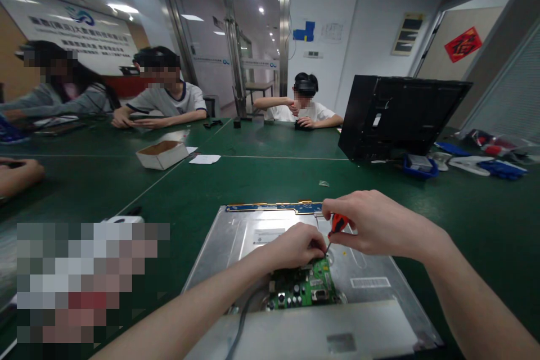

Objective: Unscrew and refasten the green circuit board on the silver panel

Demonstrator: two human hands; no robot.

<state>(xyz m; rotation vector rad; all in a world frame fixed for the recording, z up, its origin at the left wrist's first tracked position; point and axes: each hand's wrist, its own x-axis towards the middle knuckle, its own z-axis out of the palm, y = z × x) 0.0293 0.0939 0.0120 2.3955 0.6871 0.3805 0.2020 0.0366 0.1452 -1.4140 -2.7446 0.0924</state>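
My right hand [365, 222] is closed around the handle of a small screwdriver with an orange-red and black grip [338, 223]. Its thin shaft slants down to the upper right corner of a green circuit board [301, 287]. At that same corner my left hand [300, 244] has its fingers curled together beside the screwdriver's tip; what they pinch, if anything, is hidden. The board sits on a silvery metal display panel [371, 315] lying flat on the table. A narrow blue circuit strip [274, 208] runs along the panel's far edge, and a grey cable [241, 320] bends down from the board's left.
On the green table [253, 180] stand an open white box [162, 154] at left and a black monitor housing [405, 118] at right. Near it lie a blue tray [421, 167] and gloves [502, 169]. Several people sit around the table; a co-worker's hand [21, 174] shows at left.
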